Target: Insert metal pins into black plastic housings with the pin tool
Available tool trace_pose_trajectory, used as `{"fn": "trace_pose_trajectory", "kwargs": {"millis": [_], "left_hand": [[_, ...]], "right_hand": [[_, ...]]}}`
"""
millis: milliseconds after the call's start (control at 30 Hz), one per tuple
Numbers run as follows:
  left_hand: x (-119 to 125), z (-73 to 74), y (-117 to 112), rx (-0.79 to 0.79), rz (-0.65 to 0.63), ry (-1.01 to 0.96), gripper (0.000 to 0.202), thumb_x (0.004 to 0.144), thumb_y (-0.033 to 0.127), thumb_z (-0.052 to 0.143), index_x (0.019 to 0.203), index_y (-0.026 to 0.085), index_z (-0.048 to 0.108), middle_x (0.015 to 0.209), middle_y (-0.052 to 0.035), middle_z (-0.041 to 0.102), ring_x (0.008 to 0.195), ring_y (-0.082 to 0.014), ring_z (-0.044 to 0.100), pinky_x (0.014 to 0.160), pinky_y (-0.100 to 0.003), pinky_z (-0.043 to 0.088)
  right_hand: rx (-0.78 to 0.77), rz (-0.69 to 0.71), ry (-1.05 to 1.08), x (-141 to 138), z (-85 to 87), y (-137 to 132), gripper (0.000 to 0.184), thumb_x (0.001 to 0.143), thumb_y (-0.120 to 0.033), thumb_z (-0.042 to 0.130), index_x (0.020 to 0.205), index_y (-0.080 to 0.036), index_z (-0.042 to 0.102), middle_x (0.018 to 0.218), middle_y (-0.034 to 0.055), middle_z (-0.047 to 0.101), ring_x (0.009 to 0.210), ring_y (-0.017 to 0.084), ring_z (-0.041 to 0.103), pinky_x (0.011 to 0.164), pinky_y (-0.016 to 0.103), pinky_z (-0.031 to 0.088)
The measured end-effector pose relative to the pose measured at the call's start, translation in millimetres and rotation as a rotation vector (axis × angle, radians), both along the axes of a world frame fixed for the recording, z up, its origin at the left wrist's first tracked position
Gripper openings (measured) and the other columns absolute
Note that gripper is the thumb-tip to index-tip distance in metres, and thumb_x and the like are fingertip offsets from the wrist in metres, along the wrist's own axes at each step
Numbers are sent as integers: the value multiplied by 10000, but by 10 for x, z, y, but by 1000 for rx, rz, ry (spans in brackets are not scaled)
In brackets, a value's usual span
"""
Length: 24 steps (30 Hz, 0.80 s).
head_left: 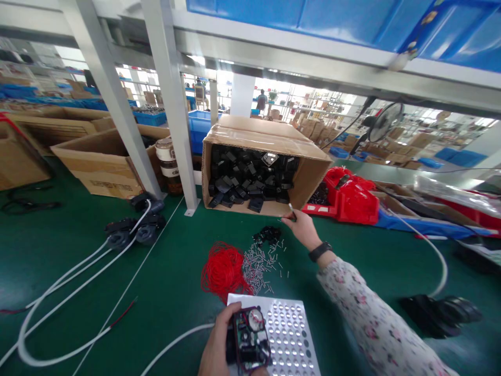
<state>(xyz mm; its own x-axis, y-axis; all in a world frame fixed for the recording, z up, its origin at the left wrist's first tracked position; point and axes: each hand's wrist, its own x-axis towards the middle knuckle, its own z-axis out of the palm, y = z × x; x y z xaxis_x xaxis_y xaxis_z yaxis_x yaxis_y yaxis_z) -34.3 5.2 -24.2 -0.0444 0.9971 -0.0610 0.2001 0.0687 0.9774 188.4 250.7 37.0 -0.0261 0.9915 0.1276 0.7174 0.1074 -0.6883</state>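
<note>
Left hand grip clenched round open black housing, low centre over perforated plate; light, rigid shell, innards prob fragile – hold by outer edges. Right hand grip pinches small pin nr cardboard box; tiny, slippery

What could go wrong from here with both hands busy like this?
The right hand pinches a thin piece at full reach; it could slip and get lost among the loose metal pins. The left hand alone grips the open black unit over the perforated plate; it may tilt or drop. From the tipped cardboard box, black parts could slide out.
</note>
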Motion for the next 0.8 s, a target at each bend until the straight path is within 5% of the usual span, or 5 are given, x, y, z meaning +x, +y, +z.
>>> {"fn": "trace_pose_trajectory", "kwargs": {"millis": [133, 367, 500, 600, 800], "left_hand": [[36, 104, -13, 27, -8, 46, 782, 546, 136, 716, 1272, 176, 429, 1264, -135, 540, 1142, -316, 532, 1010, -455, 416], [149, 271, -101, 157, -7, 258, 862, 553, 197, 820, 1312, 212, 411, 1279, -120, 477, 1186, -331, 480, 1008, -473, 423], [210, 265, -221, 198, -36, 448, 854, 584, 203, 807, 1322, 224, 376, 1345, -130, 415, 1244, -349, 419, 1011, -481, 421], [235, 255, -256, 252, -46, 515, 780, 609, 208, 797, 1273, 216, 389, 1423, -139, 333, 1274, -349, 384, 1015, -477, 417], [290, 265, -233, 340, -36, 571, 733, 634, 232, 809, 1229, 189, 385, 1079, -102, 608, 982, -292, 578, 838, -439, 509]], "right_hand": [[-112, 65, 261, 16, 144, -862, 364, 857, -470, 531, 988, -136, 591, 892, 84, 647, 416, 77, 370, 384, 237, 292], [-426, 56, 853, -156, 16, -2296, 361, 800, -527, 657, 903, -203, 533, 617, -55, 439, 412, 39, 276, 384, 178, 159], [-522, 45, 935, -283, -41, -2501, 383, 783, -541, 666, 891, -199, 536, 507, -92, 330, 389, 45, 213, 381, 180, 148], [-480, 66, 798, -327, -44, -2518, 349, 772, -492, 676, 923, -195, 572, 576, -33, 499, 416, 79, 354, 402, 198, 280], [-177, 171, 356, -413, 71, -2453, 61, 787, -219, 568, 814, -210, 622, 766, 30, 628, 678, 187, 571, 643, 283, 440]]}}
